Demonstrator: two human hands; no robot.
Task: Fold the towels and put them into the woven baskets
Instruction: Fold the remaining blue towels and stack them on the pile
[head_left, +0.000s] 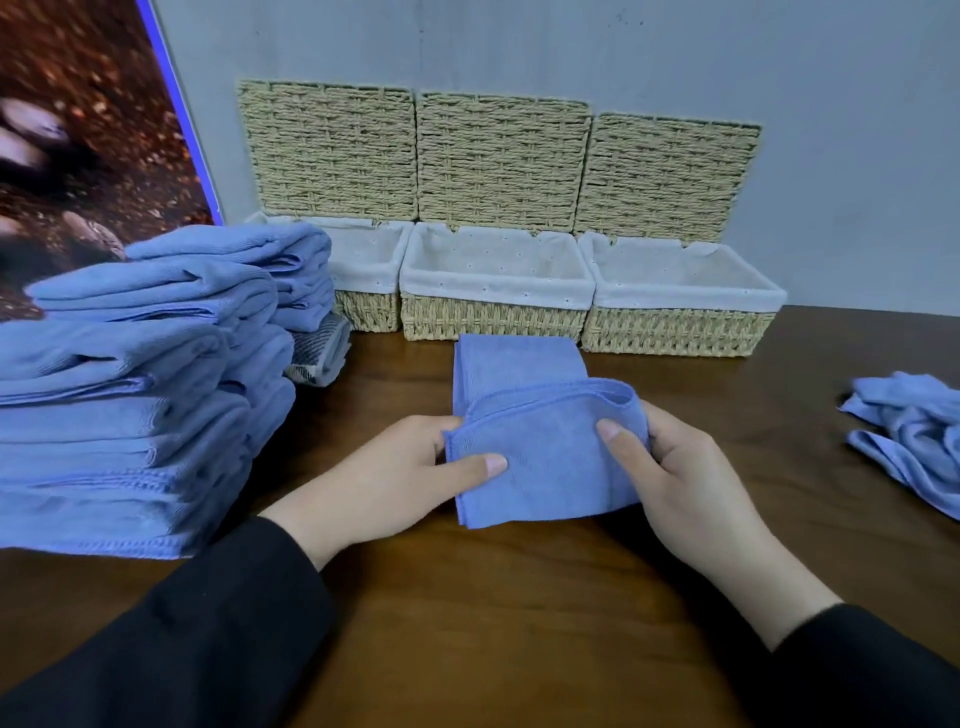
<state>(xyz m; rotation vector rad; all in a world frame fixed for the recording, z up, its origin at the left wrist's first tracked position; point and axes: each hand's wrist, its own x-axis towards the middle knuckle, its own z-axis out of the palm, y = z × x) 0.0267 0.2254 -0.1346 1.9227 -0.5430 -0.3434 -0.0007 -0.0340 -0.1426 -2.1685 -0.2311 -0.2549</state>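
A blue towel (540, 441) lies partly folded on the dark wooden table (493, 597), its near half doubled back toward me. My left hand (395, 467) pinches its left edge, thumb on top. My right hand (680, 467) grips its right fold, thumb on top and fingers underneath. Three woven baskets with white liners stand against the wall with lids raised: the left one (363, 270) half hidden by towels, the middle one (493, 286) and the right one (685, 306). Nothing shows inside the middle and right baskets.
Tall stacks of folded blue towels (135, 405) fill the table's left side, with a striped towel (322, 353) under the rear stack. A crumpled blue towel (914, 436) lies at the right edge. A picture panel (88, 130) leans at the back left.
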